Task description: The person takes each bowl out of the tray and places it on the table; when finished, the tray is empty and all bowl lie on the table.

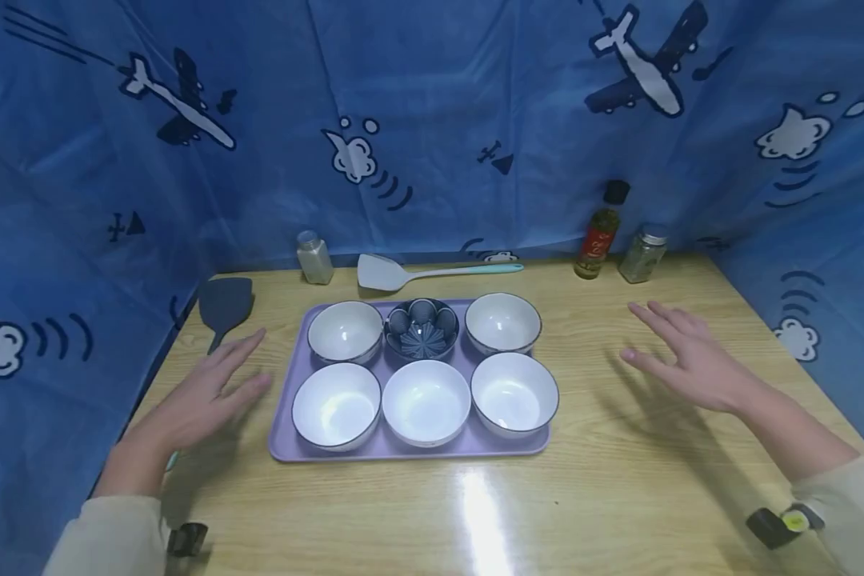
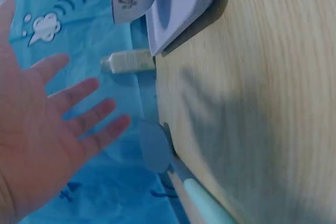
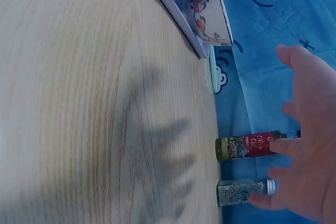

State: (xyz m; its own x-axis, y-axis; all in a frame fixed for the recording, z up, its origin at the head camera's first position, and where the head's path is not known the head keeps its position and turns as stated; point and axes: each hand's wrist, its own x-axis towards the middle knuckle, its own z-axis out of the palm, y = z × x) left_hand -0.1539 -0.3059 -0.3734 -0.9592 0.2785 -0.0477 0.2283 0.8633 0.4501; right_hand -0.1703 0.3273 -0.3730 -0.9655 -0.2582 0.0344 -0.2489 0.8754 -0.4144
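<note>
My left hand hovers over the table left of the tray, fingers spread and holding nothing. Beneath and behind it lies a dark spatula, its mint handle showing in the left wrist view. On the right, my right hand is held above the wood, fingers extended, apart from everything. Between the hands a purple tray carries several white bowls with dark rims and one dark blue bowl with a flower-like pattern, at the middle of the back row.
Behind the tray lies a white spatula with a mint handle. A glass shaker stands back left. At the back right are an olive oil bottle and a jar of herbs. Blue cloth hangs around the table.
</note>
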